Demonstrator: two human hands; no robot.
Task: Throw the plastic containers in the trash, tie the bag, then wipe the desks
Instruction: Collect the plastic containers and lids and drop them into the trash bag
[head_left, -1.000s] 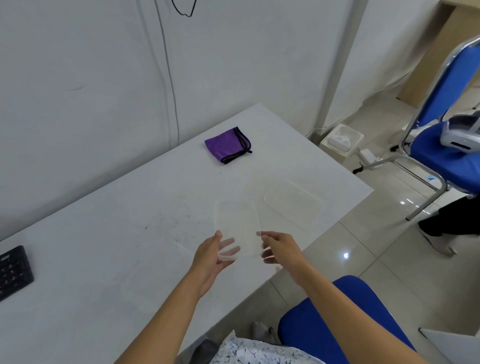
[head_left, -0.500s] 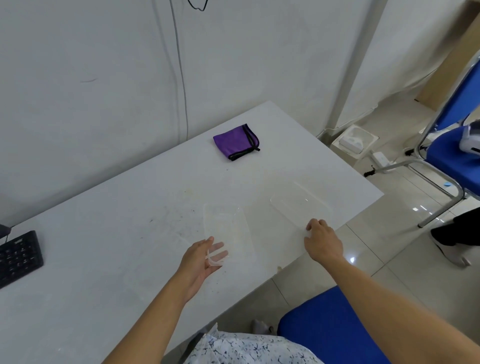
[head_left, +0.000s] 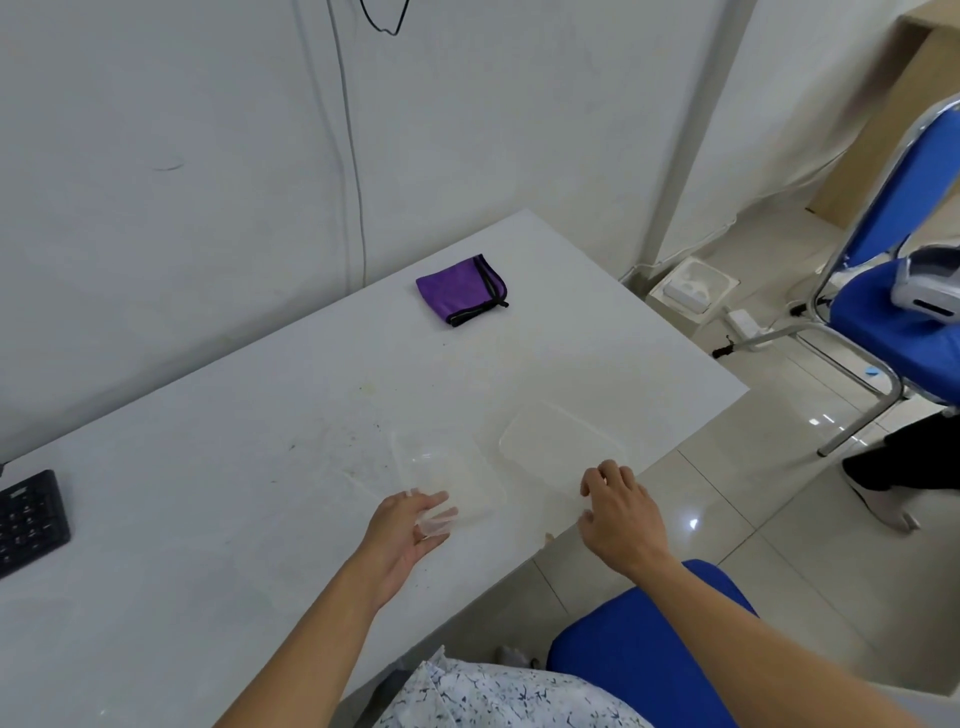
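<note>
Clear plastic tub (head_left: 457, 473), at 6 o'clock from the purple cloth (head_left: 460, 288), sits in your left hand's (head_left: 408, 527) grip. Your right hand (head_left: 618, 512) curls its fingers onto the flat clear plastic container (head_left: 558, 441) at 5 o'clock. Nothing looks binned yet, and tying and wiping the dirty white desk (head_left: 208, 493) are still to do.

purple cloth (head_left: 460, 287), black trim; white desk (head_left: 208, 467); blue chairs (head_left: 644, 660).

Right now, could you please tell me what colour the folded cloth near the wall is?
The folded cloth is purple with black edging; head view.
</note>
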